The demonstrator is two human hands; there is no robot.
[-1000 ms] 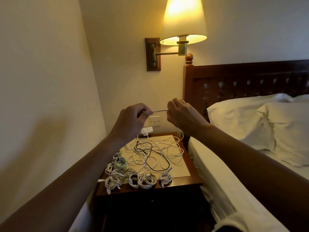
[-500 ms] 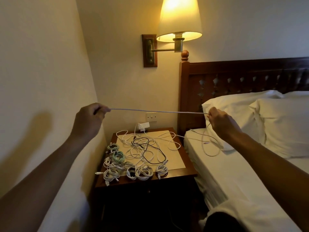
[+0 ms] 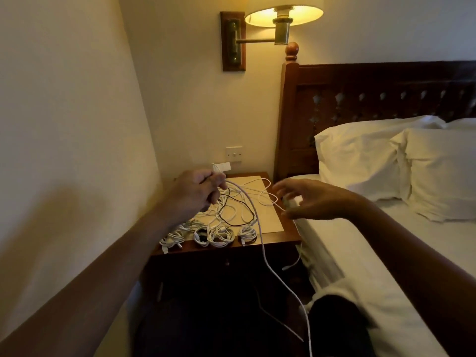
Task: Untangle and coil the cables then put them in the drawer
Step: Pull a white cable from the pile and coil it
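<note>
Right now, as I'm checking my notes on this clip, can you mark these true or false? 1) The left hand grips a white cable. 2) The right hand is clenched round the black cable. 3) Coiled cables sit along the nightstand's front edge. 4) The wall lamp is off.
1) True: the left hand grips a white cable, which hangs down past the nightstand.
2) False: the right hand has its fingers spread, and the black cable lies in the tangle on the nightstand.
3) True: several coiled cables lie in a row at the front edge.
4) False: the wall lamp is lit.
</note>
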